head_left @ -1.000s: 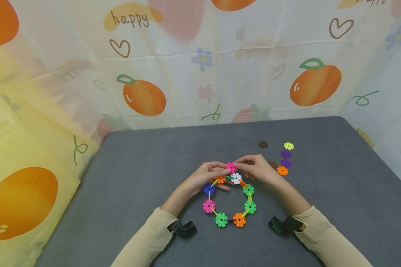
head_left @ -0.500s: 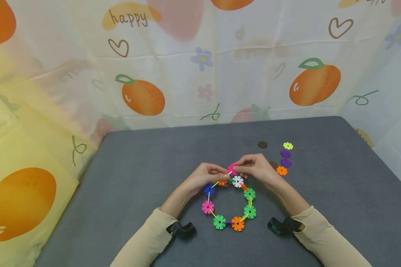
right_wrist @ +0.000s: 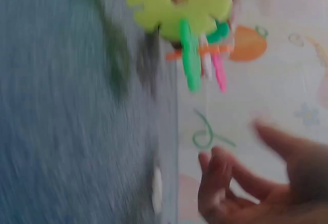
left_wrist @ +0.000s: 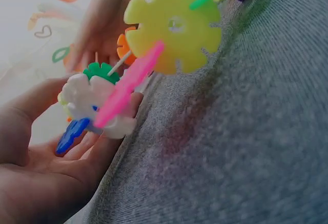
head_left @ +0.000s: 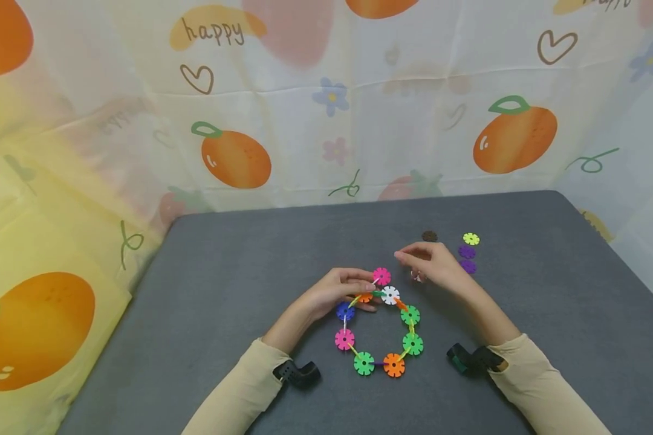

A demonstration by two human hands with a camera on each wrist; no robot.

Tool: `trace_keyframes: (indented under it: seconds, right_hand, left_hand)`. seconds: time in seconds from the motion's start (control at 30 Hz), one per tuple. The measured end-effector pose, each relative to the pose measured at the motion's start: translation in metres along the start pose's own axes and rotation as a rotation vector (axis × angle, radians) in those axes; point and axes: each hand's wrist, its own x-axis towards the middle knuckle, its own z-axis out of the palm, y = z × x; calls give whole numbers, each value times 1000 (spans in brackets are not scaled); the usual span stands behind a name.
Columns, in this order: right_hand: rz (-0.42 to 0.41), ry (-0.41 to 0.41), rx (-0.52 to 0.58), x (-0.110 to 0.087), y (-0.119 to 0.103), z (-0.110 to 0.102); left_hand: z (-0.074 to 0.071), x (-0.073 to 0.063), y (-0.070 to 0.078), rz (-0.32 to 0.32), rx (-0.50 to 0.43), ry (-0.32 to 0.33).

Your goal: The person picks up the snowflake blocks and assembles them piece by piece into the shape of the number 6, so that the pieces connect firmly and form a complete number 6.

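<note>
A ring of slotted plastic interlocking discs (head_left: 364, 364), in pink, green, orange, blue, white and yellow, hangs from my left hand (head_left: 332, 293). The left thumb and fingers pinch its far left part, by an orange disc (head_left: 365, 298). A pink disc (head_left: 381, 277) sticks out beyond the ring there, next to a white disc (head_left: 390, 295). The left wrist view shows a blue disc (left_wrist: 72, 134) and a white disc (left_wrist: 82, 96) against the fingers. My right hand (head_left: 432, 263) is off to the right of the pink disc. Its thumb and fingers stand apart in the right wrist view.
Loose discs lie on the grey table (head_left: 250, 254) at the back right: brown (head_left: 429, 236), yellow (head_left: 471, 238) and two purple ones (head_left: 467, 252). The right hand and forearm cover the place nearer than these. A fruit-print cloth (head_left: 294, 139) hangs behind the table.
My right hand has let go of the pink disc and moved right, now hiding the loose orange disc. The pink disc stays on the ring, which the left hand still holds.
</note>
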Motion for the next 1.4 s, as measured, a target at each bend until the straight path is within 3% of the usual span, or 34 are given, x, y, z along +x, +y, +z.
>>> trace_keyframes:
  seconds: [0.13,0.23,0.33,0.43,0.67,0.8,1.17,1.4]
  right_hand:
    - [33,106,-228,0,11,-10]
    - [47,75,-326,1,18,-12]
    - [37,35,-337,3,24,-12]
    - [24,38,-270,5,27,-11]
    - [-132,40,134,9,23,3]
    - [-190,8,248,8,19,16]
    - [-221,-45,296,4,15,24]
    - [-249,-39,270,3,14,26]
  left_hand:
    - [-2,1,-1,-44,-13,41]
    - [-2,3,-2,-65,-6,110]
    - [-2,5,-3,-56,-4,170]
    - [-1,6,-4,-25,-30,188]
    - [2,3,-3,34,13,250]
    - [4,2,-1,54,37,268]
    - [5,1,1,32,60,293]
    - [6,2,0,36,-29,243]
